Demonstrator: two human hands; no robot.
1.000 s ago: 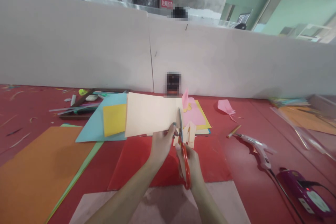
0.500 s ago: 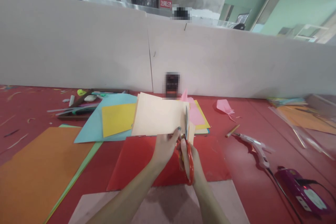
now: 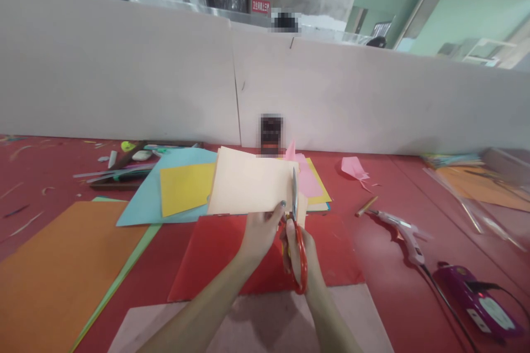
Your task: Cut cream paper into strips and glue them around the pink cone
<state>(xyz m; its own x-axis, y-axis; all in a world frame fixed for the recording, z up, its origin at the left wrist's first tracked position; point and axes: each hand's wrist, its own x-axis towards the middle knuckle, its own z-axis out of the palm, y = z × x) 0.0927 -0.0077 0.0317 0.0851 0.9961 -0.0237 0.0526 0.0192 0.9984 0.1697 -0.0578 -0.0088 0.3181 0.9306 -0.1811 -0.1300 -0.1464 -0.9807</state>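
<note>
My left hand [image 3: 261,234] pinches the lower edge of a cream sheet of paper [image 3: 252,183], thumb on its face near the right corner. The sheet is held up, tilted toward me. My right hand [image 3: 304,245] is closed around the red handles of a pair of scissors [image 3: 301,270]. Their silver blades point away from me and lie along the paper's right edge, with a narrow cream strip beside them. Beneath both hands lies a red sheet [image 3: 232,253]. The fingers under the paper are hidden.
Left are blue paper [image 3: 143,204], yellow paper [image 3: 186,190], orange paper [image 3: 78,265] and a tool tray [image 3: 118,182]. Right are pink scraps [image 3: 353,167], a glue gun [image 3: 408,234] with its cord, and a purple power strip [image 3: 478,298]. A white partition [image 3: 351,94] stands behind.
The scissor handles have shifted very slightly, and the right hand with them. The left hand and the cream paper have hardly moved.
</note>
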